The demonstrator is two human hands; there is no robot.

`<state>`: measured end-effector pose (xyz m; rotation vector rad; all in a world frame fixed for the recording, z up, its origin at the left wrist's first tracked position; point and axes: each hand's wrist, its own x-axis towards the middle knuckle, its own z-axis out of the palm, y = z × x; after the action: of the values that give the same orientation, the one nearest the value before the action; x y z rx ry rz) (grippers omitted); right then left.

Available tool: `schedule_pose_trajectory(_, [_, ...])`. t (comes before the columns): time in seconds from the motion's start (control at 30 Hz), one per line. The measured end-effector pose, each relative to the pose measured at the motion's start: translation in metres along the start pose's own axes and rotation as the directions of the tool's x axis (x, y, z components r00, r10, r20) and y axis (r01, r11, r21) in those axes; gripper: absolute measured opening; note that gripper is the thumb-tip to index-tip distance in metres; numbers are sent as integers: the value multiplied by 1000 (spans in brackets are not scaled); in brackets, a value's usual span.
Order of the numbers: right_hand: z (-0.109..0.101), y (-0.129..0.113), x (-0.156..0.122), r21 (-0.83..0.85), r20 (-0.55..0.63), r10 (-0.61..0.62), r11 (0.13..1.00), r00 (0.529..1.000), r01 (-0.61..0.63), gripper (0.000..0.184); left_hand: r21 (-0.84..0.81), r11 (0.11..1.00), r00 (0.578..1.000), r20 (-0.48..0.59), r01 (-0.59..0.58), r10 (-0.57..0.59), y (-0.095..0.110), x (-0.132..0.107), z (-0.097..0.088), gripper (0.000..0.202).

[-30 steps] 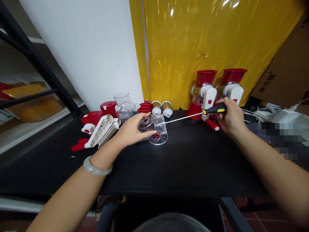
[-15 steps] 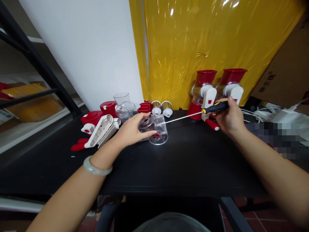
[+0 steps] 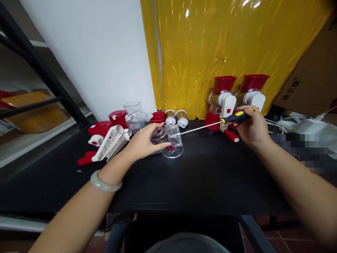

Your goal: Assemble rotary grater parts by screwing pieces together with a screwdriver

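My left hand (image 3: 146, 141) is closed around a clear plastic grater housing (image 3: 175, 137), which lies on the black table with its round end toward me. Thumb and fingers press on its left side. In my right hand (image 3: 252, 128) is a screwdriver (image 3: 235, 117) with a black and yellow handle, held almost level. Its long metal shaft points left, and the tip meets the right side of the clear housing. Whether the tip sits in a screw is too small to make out. A pale bangle (image 3: 106, 182) circles my left wrist.
Two assembled red and white rotary graters (image 3: 223, 102) stand behind my right hand. Two metal grating drums (image 3: 182, 118) and small red parts (image 3: 157, 117) lie beyond the housing. White handle pieces (image 3: 109, 142) and red bases (image 3: 100, 128) sit left. White cables (image 3: 276, 126) and bags crowd the right.
The screwdriver handle has turned in my right hand, showing more yellow, and my fingers have shifted on it. My left hand and the clear housing stay in place.
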<state>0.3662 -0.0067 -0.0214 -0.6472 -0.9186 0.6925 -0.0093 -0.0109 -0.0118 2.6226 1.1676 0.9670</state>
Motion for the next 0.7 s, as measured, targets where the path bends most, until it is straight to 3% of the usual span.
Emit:
schedule_pose_trajectory(0.2, [-1,1,0,-100,24,-52,994,998,54,36,-2,1000,1000,-2,-4,4,1,0,-1,68])
schedule_pose_trajectory(0.4, [2,1,0,-39,-26,-44,998,999,43,30,1,1000,1000,-4,3,-3,0,0,0,68])
schedule_pose_trajectory(0.53, [3,1,1,7,-82,25,1000,996,-25,24,-2,1000,1000,-7,1,-1,0,0,0,69])
schedule_pose_trajectory(0.7, [4,1,-1,38,-72,55,998,996,-52,19,0,1000,1000,-8,-5,5,0,0,0,68])
